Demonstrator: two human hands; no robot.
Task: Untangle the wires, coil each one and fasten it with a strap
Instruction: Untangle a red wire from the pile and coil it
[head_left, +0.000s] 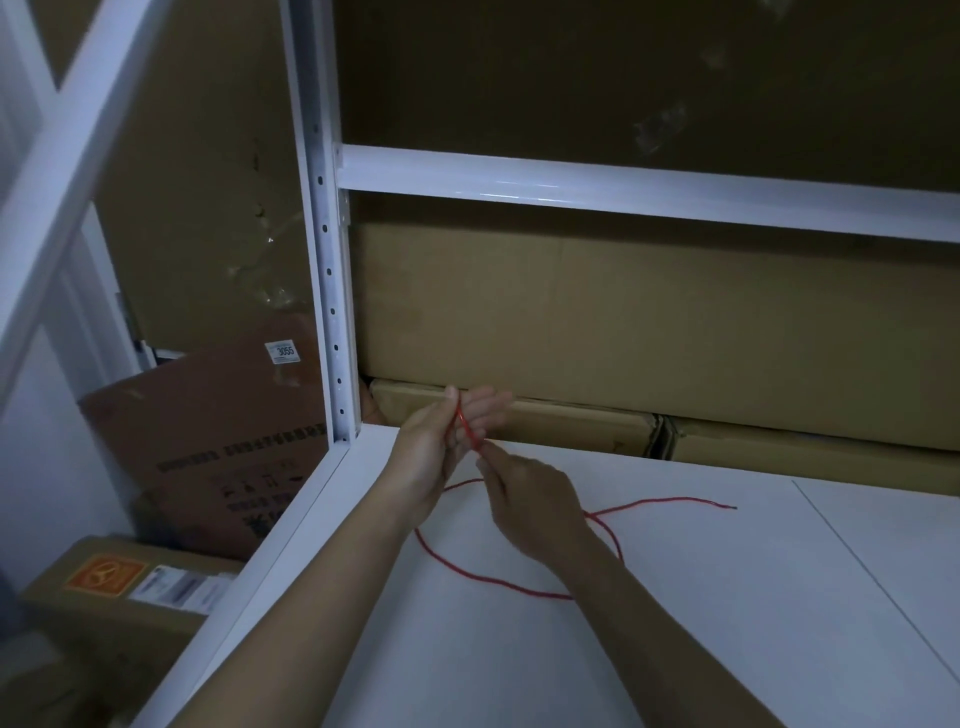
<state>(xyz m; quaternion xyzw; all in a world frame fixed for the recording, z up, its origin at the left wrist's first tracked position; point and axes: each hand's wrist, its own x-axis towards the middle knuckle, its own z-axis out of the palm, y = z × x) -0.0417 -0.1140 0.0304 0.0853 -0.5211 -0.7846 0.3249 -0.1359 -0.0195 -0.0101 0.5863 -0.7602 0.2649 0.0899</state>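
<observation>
A thin red wire (457, 566) lies in a loose loop on the white shelf top (675, 597), its free end reaching right to about the middle. My left hand (441, 441) is raised at the shelf's back left corner with fingers fairly straight, and the wire runs up across its palm and between thumb and fingers. My right hand (530, 499) sits just right of it and pinches the wire near the left palm. My right forearm hides part of the loop. No strap is in sight.
A white metal upright (332, 312) and crossbar (623, 189) frame the shelf. Cardboard boxes (623, 322) stand behind the shelf's back edge. More boxes (208, 457) sit lower on the left, beyond the shelf's left edge.
</observation>
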